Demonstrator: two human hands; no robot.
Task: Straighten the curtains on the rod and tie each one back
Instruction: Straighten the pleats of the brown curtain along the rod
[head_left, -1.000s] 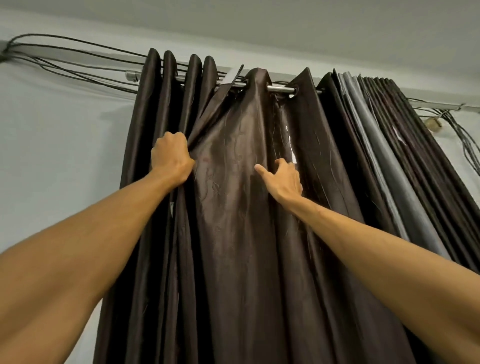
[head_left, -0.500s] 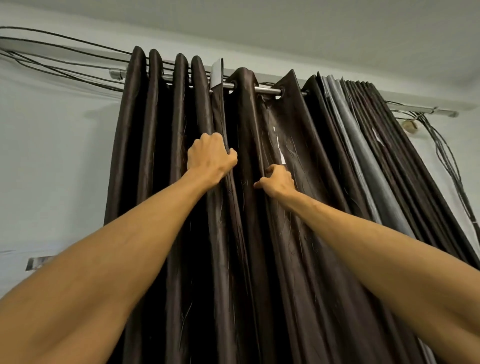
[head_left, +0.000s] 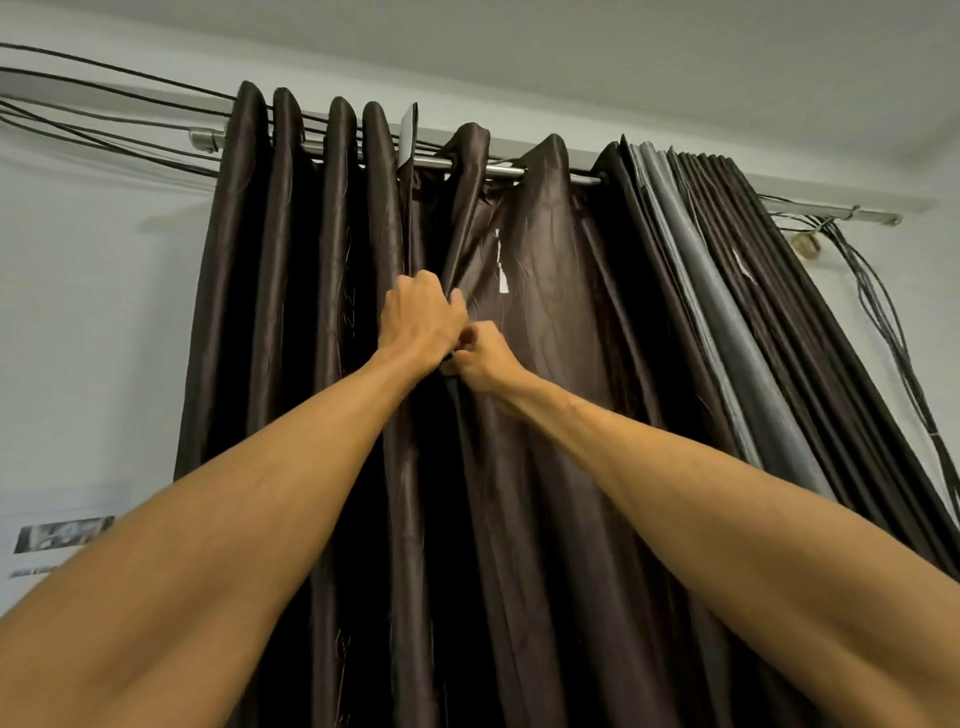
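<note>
The pale wall (head_left: 93, 312) fills the background. In front of it the dark brown curtain (head_left: 545, 467) hangs from its eyelets on the rod (head_left: 501, 170), with tight folds on the left and a flatter, looser stretch in the middle. At the right end of the rod, the second curtain (head_left: 727, 338) is bunched in narrow pleats with its grey lining showing. Black cables (head_left: 104, 124) run along the wall at the left above the rod, and more hang at the far right. A printed sheet (head_left: 62, 535) is stuck low on the wall to your left.

Your left grip (head_left: 421, 317) is fisted around a fold of the dark brown curtain, well below the rod. Your right grip (head_left: 480, 356) pinches the same fabric just beneath, touching the left. A small white tab (head_left: 409, 130) stands up at the curtain's top edge.
</note>
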